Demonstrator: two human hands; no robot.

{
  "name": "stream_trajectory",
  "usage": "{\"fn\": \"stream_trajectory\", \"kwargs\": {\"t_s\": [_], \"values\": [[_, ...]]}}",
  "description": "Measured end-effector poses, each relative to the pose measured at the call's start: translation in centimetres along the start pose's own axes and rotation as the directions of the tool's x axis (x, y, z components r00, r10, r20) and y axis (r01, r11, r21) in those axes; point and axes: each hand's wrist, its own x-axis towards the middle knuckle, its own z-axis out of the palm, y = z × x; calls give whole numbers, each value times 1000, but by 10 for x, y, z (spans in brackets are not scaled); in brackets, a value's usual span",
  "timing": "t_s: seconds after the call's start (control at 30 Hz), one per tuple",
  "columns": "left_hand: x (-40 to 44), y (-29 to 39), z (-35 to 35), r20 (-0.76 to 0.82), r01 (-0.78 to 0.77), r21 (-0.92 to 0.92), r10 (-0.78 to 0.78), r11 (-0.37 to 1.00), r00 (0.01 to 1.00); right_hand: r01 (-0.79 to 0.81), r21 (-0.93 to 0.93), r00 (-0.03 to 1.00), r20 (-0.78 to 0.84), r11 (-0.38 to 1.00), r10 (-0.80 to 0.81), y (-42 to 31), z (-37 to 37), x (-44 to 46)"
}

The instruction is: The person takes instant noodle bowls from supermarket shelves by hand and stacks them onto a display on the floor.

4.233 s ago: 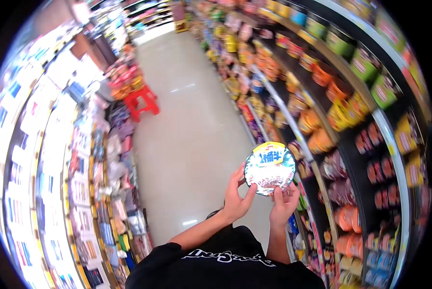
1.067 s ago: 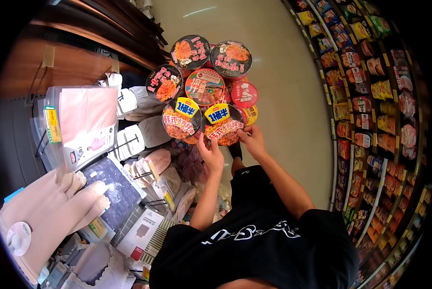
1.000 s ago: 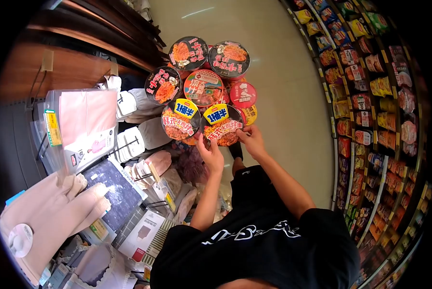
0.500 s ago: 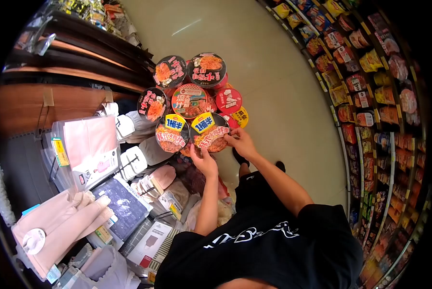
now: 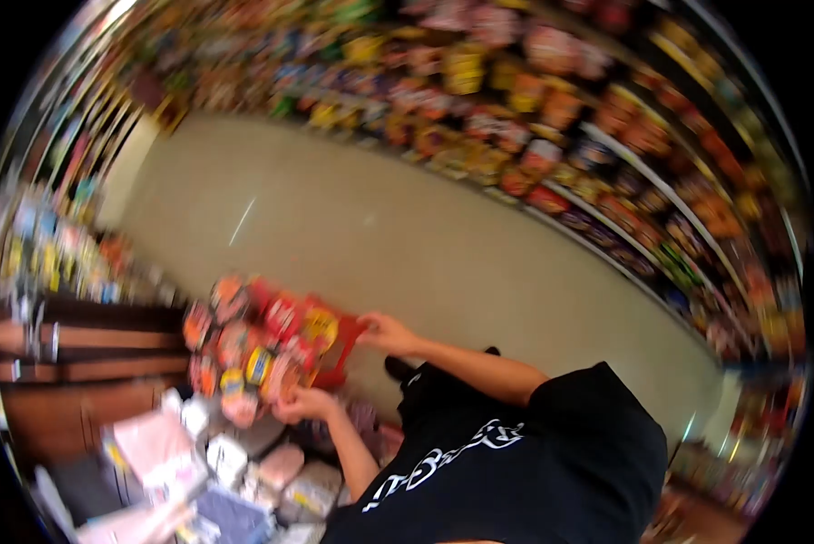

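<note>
Several round noodle bowls (image 5: 234,344) are piled on a red stool (image 5: 341,349) at the lower left, all blurred by motion. My left hand (image 5: 302,404) is at the near edge of the pile, beside a bowl with a yellow label (image 5: 259,365); blur hides whether its fingers grip anything. To the right of the stool, my right hand (image 5: 386,334) is held out over the floor, away from the bowls, with its fingers apart and nothing in them.
Shelves of packaged food (image 5: 516,136) run along the far side of the aisle floor (image 5: 407,218). Packaged clothing (image 5: 162,444) hangs at the lower left, next to brown wooden boards (image 5: 89,340). More goods stand at the right edge.
The view has swung toward the food shelves, so the pile appears lower and further left. My right hand has left the bowl it was touching and moved right. My left hand stays near the pile.
</note>
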Motion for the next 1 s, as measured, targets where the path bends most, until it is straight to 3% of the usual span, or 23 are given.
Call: {"fn": "stream_trajectory", "kwargs": {"t_s": [0.03, 0.07, 0.1, 0.17, 0.27, 0.4, 0.53, 0.67, 0.8, 0.9, 1.0], "values": [[-21, 27, 10, 103, 219, -330, -196, 918, 975, 3, 56, 1000, -22, 998, -2, 1, -25, -16], [-46, 75, 2, 158, 142, -235, -106, 962, 982, 45, 6, 995, -87, 999, -44, 17, -51, -30], [-72, 115, 1, 226, 133, -326, -59, 936, 972, -1, 93, 997, -74, 996, 8, 14, -80, -47], [-135, 174, 15, 398, 173, -461, 29, 870, 917, 25, 64, 976, -217, 998, -11, 9, -136, -91], [-240, 236, 18, 646, 268, -539, 188, 798, 740, 86, 108, 911, -412, 990, -34, 12, -219, -161], [-374, 317, -10, 793, 338, -581, 423, 740, 439, 174, 159, 731, -682, 972, -20, 46, -294, -250], [-488, 360, -39, 789, 468, -567, 610, 678, 73, 241, 162, 507, -862, 957, 19, 61, -357, -347], [-584, 389, -60, 686, 413, -586, 698, 697, -203, 365, 234, 270, -953, 901, 138, 73, -409, -426], [-672, 430, -83, 605, 413, -611, 735, 676, -307, 421, 220, 91, -975, 880, 200, 102, -467, -497], [-749, 456, -91, 590, 421, -600, 732, 680, -340, 443, 190, 9, -978, 876, 208, 121, -522, -549], [-833, 481, -93, 568, 455, -573, 730, 682, -380, 365, 186, -31, -977, 912, 212, 145, -581, -594]]}}
